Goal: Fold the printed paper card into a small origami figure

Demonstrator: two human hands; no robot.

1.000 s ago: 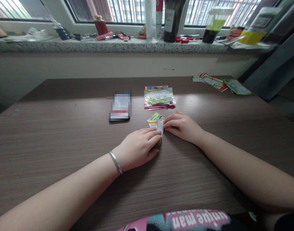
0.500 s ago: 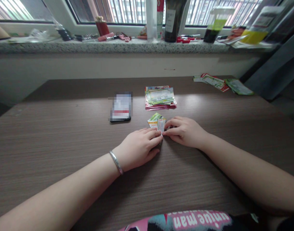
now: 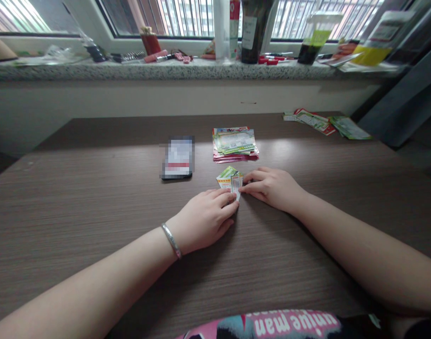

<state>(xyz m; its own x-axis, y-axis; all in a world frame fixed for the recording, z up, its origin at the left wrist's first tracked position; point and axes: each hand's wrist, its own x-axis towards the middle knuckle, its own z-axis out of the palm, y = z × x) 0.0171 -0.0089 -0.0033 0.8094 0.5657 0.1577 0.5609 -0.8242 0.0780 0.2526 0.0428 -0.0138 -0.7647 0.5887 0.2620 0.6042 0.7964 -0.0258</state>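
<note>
A small piece of folded paper, green, yellow and white with print, lies on the table between my two hands. One narrow white flap of it stands toward the right side. My left hand, with a silver bangle at the wrist, holds the paper down from the left, its fingertips over the lower part. From the right, my right hand has its bent fingers at the paper's right edge. The thumbs and the underside of the paper are largely hidden.
Behind the paper lies a stack of colourful printed sheets. To its left is a phone, its screen blurred. More printed strips lie at the far right corner. Bottles, including a dark bottle, and small items line the stone windowsill.
My right hand has shifted slightly up and away from the lower edge of the folded paper. My left hand stays nearly still on it.
</note>
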